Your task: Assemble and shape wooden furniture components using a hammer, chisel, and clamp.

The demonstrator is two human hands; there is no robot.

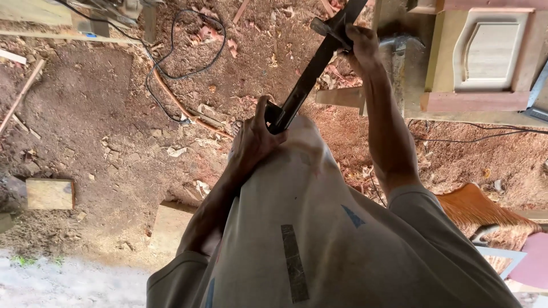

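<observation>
**Two hands on one black bar**

Both hands grip a long black metal bar that runs diagonally from frame centre up to the top edge. Left hand, centre frame, is wrapped tight round the bar's lower end, pressed vs. the shirt. Right hand, upper centre-right, is closed on the bar's upper part by a short cross-piece; can't tell what that piece is.

Judgement: keep the low end braced on the body, wrists in line w/ the bar, pull steady, not jerky. Watch the workbench edge at upper right, just beside the right forearm, and the cable on the sawdust floor, upper left.
</observation>
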